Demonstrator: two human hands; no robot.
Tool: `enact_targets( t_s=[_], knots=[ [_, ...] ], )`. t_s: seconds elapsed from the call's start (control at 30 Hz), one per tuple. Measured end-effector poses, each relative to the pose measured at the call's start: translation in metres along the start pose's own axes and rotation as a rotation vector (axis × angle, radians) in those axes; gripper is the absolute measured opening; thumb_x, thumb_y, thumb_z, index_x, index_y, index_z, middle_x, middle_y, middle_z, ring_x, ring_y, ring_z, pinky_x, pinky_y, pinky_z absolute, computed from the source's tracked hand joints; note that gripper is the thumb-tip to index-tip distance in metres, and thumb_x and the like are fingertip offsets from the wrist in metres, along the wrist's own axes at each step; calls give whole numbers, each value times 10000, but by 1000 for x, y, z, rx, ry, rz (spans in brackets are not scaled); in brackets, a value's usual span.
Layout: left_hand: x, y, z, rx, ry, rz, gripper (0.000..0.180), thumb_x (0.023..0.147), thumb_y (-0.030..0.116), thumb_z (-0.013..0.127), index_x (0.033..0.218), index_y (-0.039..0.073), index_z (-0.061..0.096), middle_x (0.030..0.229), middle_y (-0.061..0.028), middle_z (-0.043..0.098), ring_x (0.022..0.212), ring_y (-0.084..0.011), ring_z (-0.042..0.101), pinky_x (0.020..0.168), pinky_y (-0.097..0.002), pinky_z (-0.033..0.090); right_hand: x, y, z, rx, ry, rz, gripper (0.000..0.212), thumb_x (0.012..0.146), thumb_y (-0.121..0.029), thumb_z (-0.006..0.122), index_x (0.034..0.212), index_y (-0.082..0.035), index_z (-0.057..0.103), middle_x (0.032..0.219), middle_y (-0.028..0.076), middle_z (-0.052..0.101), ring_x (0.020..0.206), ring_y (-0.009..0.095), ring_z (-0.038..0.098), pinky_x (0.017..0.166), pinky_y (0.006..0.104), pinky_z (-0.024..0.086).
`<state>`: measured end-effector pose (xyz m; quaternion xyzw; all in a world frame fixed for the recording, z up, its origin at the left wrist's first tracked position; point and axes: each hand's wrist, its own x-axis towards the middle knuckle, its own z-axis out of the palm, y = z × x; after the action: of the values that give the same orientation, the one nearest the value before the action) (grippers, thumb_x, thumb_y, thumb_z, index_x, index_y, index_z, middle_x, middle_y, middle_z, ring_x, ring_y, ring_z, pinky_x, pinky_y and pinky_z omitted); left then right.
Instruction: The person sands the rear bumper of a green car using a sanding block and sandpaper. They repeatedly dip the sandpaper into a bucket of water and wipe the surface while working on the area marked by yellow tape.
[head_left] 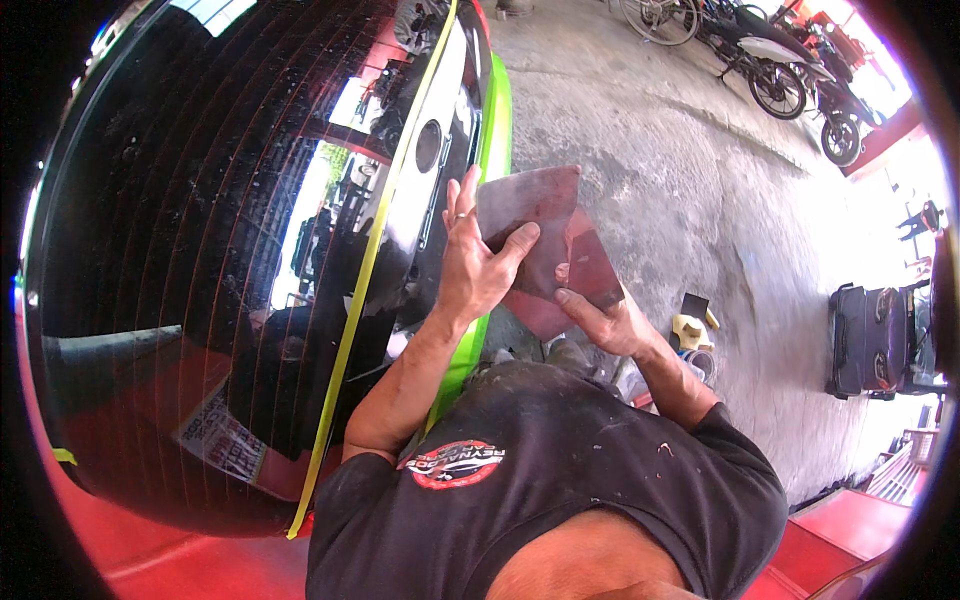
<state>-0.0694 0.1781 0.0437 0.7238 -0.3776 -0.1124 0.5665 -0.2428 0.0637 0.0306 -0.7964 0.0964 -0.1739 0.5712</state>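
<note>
Right now you have both hands clamped on the dark reddish sheet [540,205], which is beside the car [235,260], just off its right side and above the concrete floor [620,120]. Your left hand [475,265], the nearer one to the car, lays its thumb across the sheet's face, with some fingers showing past the edge on the car's side. Your right hand [612,322], farther from the car, pinches the lower part, thumb on top; its fingers are hidden underneath. The sheet looks bent or overlapped, and you can't tell whether it is one piece or two. Yellow tape [365,270] runs along the car beside its dark rear glass, and a bright green strip [497,120] borders the car's right edge. Well to the right of the car stand motorbikes [780,90].
</note>
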Motion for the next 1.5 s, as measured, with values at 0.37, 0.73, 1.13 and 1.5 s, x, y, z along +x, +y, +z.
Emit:
enact_targets(
  t_s=[0.37, 0.73, 1.13, 1.5],
  knots=[
    [12, 23, -8, -704, -93, -54, 326, 968, 114, 572, 1263, -17, 521, 1090, -101, 656, 995, -190, 645, 844, -309, 531, 2, 46, -8, -294, 50, -64, 373, 857, -177, 656, 1160, 22, 571, 1065, 215, 625, 964, 296, 605, 866, 374, 473],
    [9, 26, 3, -925, 390, -165, 551, 970, 434, 541, 1365, 85, 380, 1342, -150, 481, 1200, -310, 520, 990, -521, 445, 12, -12, 23, -755, 482, -565, 553, 666, -92, 692, 1214, -121, 625, 1189, 79, 584, 1047, 268, 556, 857, 413, 437],
    [-35, 28, 12, -783, 37, -35, 356, 1031, 260, 457, 1287, 18, 504, 1233, -109, 590, 1099, -221, 585, 929, -370, 493, 28, -18, 24, -738, 544, -605, 457, 738, -179, 656, 1193, -141, 637, 1161, 34, 564, 1072, 218, 519, 885, 398, 379],
    [-22, -17, 19, -983, 54, -524, 289, 970, 217, 584, 1176, 19, 532, 1003, -85, 660, 848, -147, 659, 718, -287, 564, 66, -21, -50, 1069, 531, -210, 432, 942, -294, 572, 1252, -2, 498, 901, 63, 568, 745, 166, 590, 533, 274, 483]
  ],
)
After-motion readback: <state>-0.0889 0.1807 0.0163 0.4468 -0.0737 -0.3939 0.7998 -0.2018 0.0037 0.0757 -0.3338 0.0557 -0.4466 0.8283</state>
